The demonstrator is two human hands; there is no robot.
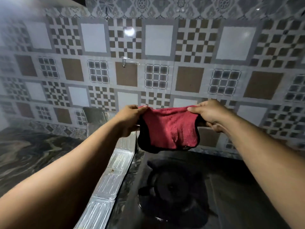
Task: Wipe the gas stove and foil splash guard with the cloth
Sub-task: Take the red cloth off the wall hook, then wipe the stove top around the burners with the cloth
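A red cloth [168,128] with a dark edge hangs stretched between both hands, held in the air above the back of the stove. My left hand [130,119] pinches its upper left corner and my right hand [212,114] pinches its upper right corner. Below lies the black gas stove [231,187], with a dark burner and pan support [171,187] near its middle. The ribbed silver foil splash guard [110,180] stands along the stove's left side, running from the near edge back toward the wall. Its far end is partly hidden by my left hand.
A patterned tile wall [156,71] rises straight ahead, with a small hook [124,62] stuck on it. A dark marbled countertop [33,154] extends to the left of the foil guard. The scene is dim.
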